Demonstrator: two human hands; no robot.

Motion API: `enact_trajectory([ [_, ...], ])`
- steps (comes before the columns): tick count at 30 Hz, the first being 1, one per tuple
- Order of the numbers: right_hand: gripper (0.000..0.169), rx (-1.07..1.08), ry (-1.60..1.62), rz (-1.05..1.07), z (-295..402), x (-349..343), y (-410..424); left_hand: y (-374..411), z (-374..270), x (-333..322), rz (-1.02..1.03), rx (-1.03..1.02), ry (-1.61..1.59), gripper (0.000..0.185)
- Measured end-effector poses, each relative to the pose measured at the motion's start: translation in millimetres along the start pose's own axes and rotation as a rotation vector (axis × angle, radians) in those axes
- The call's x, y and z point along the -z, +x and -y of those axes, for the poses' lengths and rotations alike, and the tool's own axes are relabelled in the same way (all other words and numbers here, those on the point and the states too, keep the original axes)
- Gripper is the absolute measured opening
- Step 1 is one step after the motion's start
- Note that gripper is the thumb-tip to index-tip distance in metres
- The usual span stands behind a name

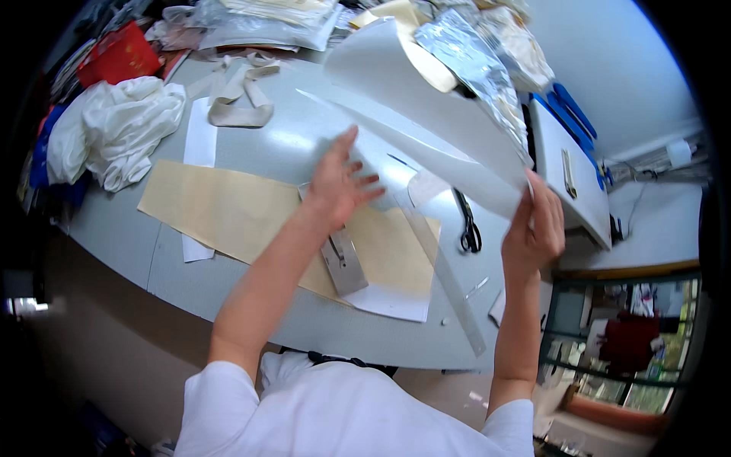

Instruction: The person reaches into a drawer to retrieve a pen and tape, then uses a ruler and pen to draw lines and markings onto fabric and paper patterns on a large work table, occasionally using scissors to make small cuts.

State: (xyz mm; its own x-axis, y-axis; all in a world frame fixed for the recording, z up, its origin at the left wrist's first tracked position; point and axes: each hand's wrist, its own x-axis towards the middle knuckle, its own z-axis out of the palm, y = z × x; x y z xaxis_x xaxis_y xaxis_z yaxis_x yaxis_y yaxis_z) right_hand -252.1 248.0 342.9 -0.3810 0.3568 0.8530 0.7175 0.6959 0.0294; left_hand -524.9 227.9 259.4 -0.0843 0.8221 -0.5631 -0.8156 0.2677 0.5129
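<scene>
My right hand point(534, 228) grips one end of a large white paper sheet point(400, 85), which curves through the air over the table's right side. Fingers spread, my left hand point(342, 185) hovers with nothing in it above a tan paper pattern piece point(223, 194). On the tan piece lies a metal plate-like weight point(345, 265), partly hidden by my left forearm. A clear plastic ruler point(442, 280) crosses the right end of the pattern. White paper point(394, 303) shows from under it. Black-handled scissors point(469, 228) lie below the raised sheet.
A white cloth heap point(123, 128) and a red bag point(120, 57) sit at the left. A fabric strip point(243, 108) curls on the grey table point(108, 223). Plastic-wrapped bundles point(268, 23) and a silvery-blue package point(468, 54) crowd the far edge. A white box-like unit point(571, 165) borders the right.
</scene>
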Motion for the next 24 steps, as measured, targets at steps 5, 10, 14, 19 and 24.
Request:
enact_trajectory([
  [5, 0.016, -0.477, -0.024, -0.139, 51, 105, -71, 30, 15, 14, 0.024, 0.037, 0.110, 0.052],
  [10, 0.022, -1.247, 0.168, -0.574, 101, 171, -169, -55, 50, 61, 0.061, -0.196, 0.377, 0.036],
  [14, 0.026, -1.688, 0.429, -0.756, 184, 177, -267, -135, 66, 134, 0.103, -0.455, 0.318, 0.036],
  [19, 0.033, -1.957, 0.746, -0.649, 290, 158, -357, -205, 40, 239, -0.042, -0.564, 0.376, 0.036],
  [24, 0.047, -2.180, 1.017, -0.494, 361, 142, -373, -235, -19, 333, -0.156, -0.608, 0.311, 0.038],
])
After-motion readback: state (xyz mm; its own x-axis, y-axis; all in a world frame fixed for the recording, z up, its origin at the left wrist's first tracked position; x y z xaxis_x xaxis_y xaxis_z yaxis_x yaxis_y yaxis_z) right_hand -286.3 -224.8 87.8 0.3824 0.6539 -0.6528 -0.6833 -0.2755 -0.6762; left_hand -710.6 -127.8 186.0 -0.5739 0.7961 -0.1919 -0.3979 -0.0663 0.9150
